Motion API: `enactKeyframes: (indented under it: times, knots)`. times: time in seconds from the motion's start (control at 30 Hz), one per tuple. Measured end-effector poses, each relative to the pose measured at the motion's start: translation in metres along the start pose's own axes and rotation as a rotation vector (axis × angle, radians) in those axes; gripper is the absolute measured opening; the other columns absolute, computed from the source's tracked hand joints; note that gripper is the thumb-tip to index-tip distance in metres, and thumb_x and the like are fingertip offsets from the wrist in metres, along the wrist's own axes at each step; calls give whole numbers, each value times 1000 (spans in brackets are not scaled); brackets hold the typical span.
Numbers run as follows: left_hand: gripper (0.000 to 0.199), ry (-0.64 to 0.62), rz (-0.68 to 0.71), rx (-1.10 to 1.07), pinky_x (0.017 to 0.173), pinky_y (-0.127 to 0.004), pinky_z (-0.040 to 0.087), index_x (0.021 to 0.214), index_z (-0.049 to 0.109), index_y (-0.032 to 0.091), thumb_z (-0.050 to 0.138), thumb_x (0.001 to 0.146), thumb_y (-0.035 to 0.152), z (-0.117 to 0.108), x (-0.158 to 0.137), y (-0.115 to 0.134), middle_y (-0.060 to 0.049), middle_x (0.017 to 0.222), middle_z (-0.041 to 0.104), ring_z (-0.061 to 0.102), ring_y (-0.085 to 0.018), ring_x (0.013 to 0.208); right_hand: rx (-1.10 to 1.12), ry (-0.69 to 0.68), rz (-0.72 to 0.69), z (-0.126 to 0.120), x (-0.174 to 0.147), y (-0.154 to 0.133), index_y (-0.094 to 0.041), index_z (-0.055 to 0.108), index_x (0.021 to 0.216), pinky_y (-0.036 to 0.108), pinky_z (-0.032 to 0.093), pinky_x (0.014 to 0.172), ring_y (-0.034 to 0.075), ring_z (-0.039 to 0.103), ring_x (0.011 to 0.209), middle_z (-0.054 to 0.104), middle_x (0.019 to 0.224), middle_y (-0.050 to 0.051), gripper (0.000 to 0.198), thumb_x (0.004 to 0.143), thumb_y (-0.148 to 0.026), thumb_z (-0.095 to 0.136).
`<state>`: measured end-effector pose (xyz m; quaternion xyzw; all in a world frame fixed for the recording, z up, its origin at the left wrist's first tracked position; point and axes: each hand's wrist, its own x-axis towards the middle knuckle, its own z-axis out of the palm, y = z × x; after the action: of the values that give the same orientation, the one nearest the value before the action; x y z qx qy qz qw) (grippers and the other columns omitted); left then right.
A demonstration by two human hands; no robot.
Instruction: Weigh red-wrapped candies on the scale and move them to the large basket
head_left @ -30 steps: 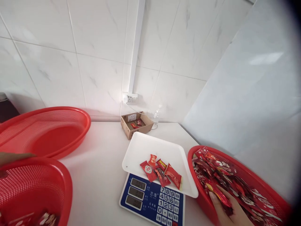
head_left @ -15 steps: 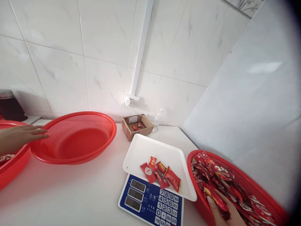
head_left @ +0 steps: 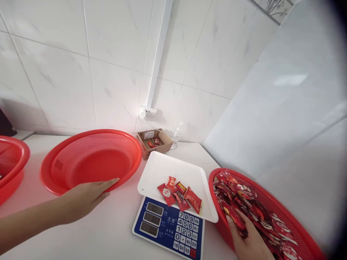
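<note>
My left hand (head_left: 86, 196) reaches across at the front rim of a red plastic basket (head_left: 50, 180). Its fingers are stretched out with the thumb apart, and I see nothing in it. On the right, my right hand (head_left: 248, 236) is closed with thumb and fingers around a red wrapped snack packet (head_left: 235, 216). It does so at the near side of a second red basket (head_left: 213, 180) full of similar packets. Between the hands stands a blue and white digital scale (head_left: 168, 224). Several small red snack packets (head_left: 193, 199) lie on its white tray (head_left: 159, 168).
Behind the scale sits a small cardboard box (head_left: 146, 153) with a few red packets inside, beside a clear plastic bottle (head_left: 177, 131). A third red basket (head_left: 16, 173) is cut off at the left edge. A tiled wall with a socket (head_left: 148, 113) closes the back.
My left hand has moved right, from above the far-left basket to the front rim of the middle one. My right hand stays in the right basket on a packet. The view has shifted slightly.
</note>
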<state>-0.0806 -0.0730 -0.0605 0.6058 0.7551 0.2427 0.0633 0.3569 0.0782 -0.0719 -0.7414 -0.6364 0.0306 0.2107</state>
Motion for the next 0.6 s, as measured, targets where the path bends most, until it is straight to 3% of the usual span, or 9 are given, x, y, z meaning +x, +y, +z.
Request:
enactKeyframes:
  times: [0.13,0.27,0.33,0.43,0.6]
  knots:
    - [49,-185,103,52,94,-50,50,137,52,29,39,93,45,-9,19,18,-9,132,63,60,-33,119,-36,-30,54,-5,-4,-12,-27,56,131,48,55,72,36,67,100,65,126,11,66,83,-67,33]
    - [50,-283,321,75,108,-55,37,139,50,19,36,96,42,-9,50,69,-13,145,50,42,-32,136,-31,-54,50,-5,-6,-15,-25,53,135,49,54,73,37,66,101,66,124,13,69,84,-67,32]
    - [49,-385,424,63,110,-51,35,141,46,16,36,98,37,0,66,99,-15,148,45,38,-29,139,-34,-61,44,-6,-7,-16,-25,53,135,49,55,73,37,66,102,65,125,13,69,85,-67,32]
    - [54,-487,540,46,112,-42,36,142,44,21,50,92,42,22,88,133,-9,151,43,33,-26,142,-51,-35,25,-6,-8,-17,-25,54,134,47,55,70,35,67,99,64,127,13,67,86,-64,31]
    - [88,-599,625,62,111,-47,34,145,37,16,75,72,46,54,119,149,-16,152,40,29,-34,143,-67,14,0,-1,-11,-13,-25,57,132,45,56,70,34,67,100,64,127,11,65,86,-64,32]
